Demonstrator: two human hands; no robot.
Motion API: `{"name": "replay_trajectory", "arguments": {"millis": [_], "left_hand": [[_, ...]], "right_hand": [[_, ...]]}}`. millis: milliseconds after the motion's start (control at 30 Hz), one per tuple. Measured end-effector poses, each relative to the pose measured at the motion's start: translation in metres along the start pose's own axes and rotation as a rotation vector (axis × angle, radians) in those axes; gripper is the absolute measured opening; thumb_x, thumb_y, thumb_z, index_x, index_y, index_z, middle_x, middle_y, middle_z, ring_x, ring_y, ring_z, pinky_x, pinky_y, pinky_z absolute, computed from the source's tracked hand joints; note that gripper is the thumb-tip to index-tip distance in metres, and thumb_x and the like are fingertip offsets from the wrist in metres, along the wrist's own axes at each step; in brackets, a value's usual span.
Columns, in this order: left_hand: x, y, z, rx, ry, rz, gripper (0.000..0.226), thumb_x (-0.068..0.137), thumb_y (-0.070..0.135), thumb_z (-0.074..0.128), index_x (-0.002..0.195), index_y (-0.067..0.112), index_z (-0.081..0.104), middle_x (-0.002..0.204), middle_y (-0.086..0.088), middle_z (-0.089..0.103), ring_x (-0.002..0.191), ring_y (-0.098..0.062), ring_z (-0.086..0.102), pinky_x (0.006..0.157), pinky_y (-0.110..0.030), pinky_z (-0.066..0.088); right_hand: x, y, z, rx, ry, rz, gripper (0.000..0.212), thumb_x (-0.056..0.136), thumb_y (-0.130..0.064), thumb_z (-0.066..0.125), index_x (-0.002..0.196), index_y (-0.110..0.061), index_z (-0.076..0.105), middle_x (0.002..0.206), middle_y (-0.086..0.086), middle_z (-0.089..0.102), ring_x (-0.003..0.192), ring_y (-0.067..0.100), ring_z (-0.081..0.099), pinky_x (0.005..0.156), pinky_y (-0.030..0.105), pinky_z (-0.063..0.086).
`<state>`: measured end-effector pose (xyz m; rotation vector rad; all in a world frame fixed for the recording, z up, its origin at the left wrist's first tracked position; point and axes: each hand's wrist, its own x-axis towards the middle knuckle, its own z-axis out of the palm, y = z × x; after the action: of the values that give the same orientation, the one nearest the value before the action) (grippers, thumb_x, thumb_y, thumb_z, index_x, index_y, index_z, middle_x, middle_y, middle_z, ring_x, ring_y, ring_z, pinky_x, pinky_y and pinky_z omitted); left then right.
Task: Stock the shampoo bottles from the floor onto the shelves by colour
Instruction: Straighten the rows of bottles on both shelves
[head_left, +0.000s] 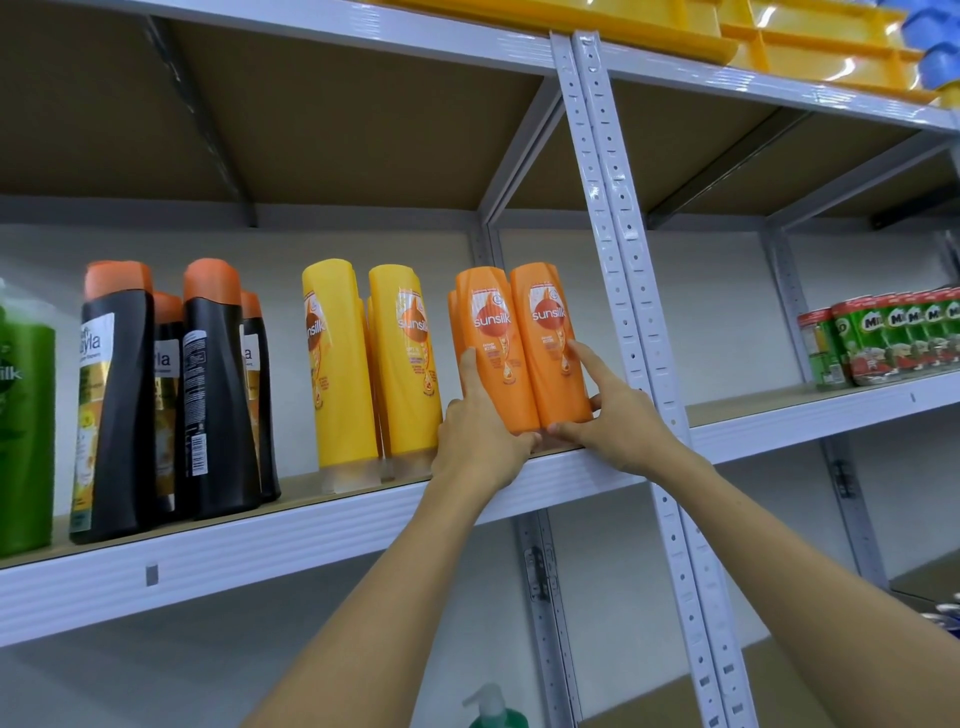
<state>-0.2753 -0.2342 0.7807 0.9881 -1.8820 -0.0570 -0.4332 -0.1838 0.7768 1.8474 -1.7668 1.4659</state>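
Both hands (480, 436) clasp two glossy orange bottles (522, 348).

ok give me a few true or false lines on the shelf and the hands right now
1. The left hand holds the left of the two front orange Sunsilk shampoo bottles. True.
2. The yellow Sunsilk shampoo bottles stand right of the orange ones. False: they stand left of them.
3. The right hand holds the right front orange bottle beside the white perforated shelf post. True.
4. The black bottles with orange caps lie flat. False: they stand upright.
5. The green Milo cartons share the shampoo bay. False: they sit in the bay right of the post.
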Motion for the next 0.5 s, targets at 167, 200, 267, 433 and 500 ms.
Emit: {"name": "replay_trajectory", "arguments": {"millis": [167, 200, 267, 433, 500], "left_hand": [[-0.0018, 0.0016, -0.0001, 0.003, 0.003, -0.002, 0.121, 0.078, 0.044, 0.083, 0.154, 0.038, -0.011, 0.146, -0.007, 0.046, 0.125, -0.032, 0.055, 0.102, -0.053, 0.050], [-0.0021, 0.0019, -0.0002, 0.007, 0.001, -0.002, 0.121, 0.078, 0.044, 0.083, 0.154, 0.037, -0.011, 0.147, -0.007, 0.046, 0.126, -0.032, 0.054, 0.103, -0.053, 0.050], [-0.0027, 0.0028, -0.0005, 0.008, 0.001, 0.000, 0.120, 0.079, 0.043, 0.083, 0.155, 0.036, -0.010, 0.148, -0.007, 0.045, 0.127, -0.032, 0.054, 0.104, -0.051, 0.049], [-0.0035, 0.0034, -0.0019, 0.018, -0.002, -0.003, 0.120, 0.079, 0.044, 0.082, 0.155, 0.036, -0.011, 0.148, -0.007, 0.045, 0.127, -0.032, 0.054, 0.103, -0.051, 0.049], [-0.0039, 0.0041, -0.0019, 0.021, -0.008, -0.006, 0.121, 0.079, 0.045, 0.082, 0.155, 0.037, -0.012, 0.148, -0.006, 0.044, 0.127, -0.032, 0.054, 0.103, -0.051, 0.050]], "right_hand": [[0.0003, 0.0015, 0.0021, -0.003, 0.012, -0.007, 0.101, 0.087, -0.036, 0.076, 0.159, -0.035, 0.006, 0.156, 0.004, 0.040, 0.129, 0.034, 0.054, 0.104, 0.050, 0.047], [0.0005, 0.0018, 0.0024, -0.001, 0.016, -0.009, 0.101, 0.087, -0.036, 0.076, 0.159, -0.035, 0.006, 0.156, 0.004, 0.040, 0.129, 0.034, 0.055, 0.104, 0.050, 0.047], [0.0007, 0.0023, 0.0029, -0.006, 0.019, -0.012, 0.101, 0.087, -0.036, 0.076, 0.159, -0.035, 0.006, 0.156, 0.004, 0.040, 0.129, 0.034, 0.054, 0.104, 0.050, 0.047], [0.0008, 0.0021, 0.0032, -0.014, 0.015, -0.013, 0.101, 0.087, -0.038, 0.076, 0.159, -0.035, 0.006, 0.156, 0.004, 0.041, 0.129, 0.034, 0.055, 0.104, 0.050, 0.047], [0.0005, 0.0027, 0.0031, -0.015, 0.012, -0.013, 0.101, 0.087, -0.038, 0.076, 0.159, -0.036, 0.005, 0.156, 0.004, 0.040, 0.130, 0.034, 0.054, 0.104, 0.049, 0.047]]}}
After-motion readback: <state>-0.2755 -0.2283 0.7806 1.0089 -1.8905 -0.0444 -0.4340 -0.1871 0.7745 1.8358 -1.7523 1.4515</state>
